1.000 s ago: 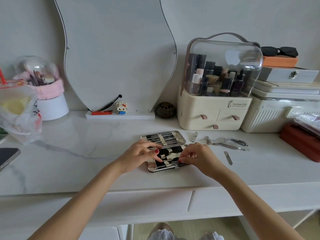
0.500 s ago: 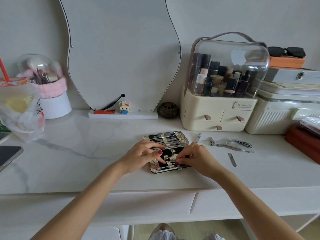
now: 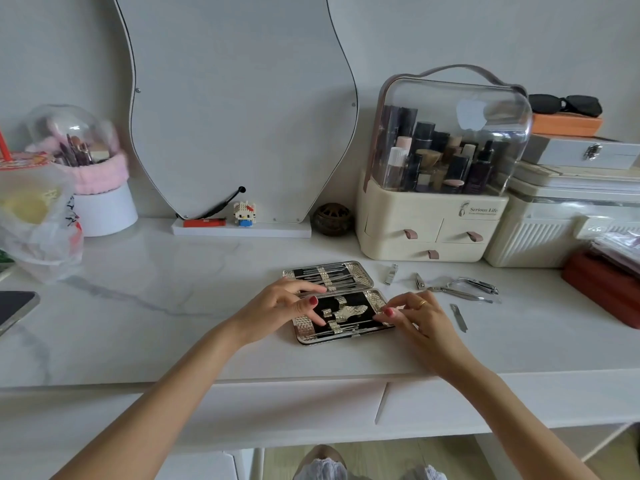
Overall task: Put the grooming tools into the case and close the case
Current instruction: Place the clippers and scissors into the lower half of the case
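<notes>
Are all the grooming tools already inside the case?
No: a small clipper, nippers and a file lie on the desk right of the open case.

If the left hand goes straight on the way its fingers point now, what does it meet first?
The left hand points right, across the lower half of the open case. It would probably first meet the right hand, whose fingertips are at the case's right edge. Depth is unclear, so it might pass just behind it.

Open case (image 3: 337, 299) mid-table (image 3: 138, 323) — loose tools (image 3: 460, 289) right
</notes>
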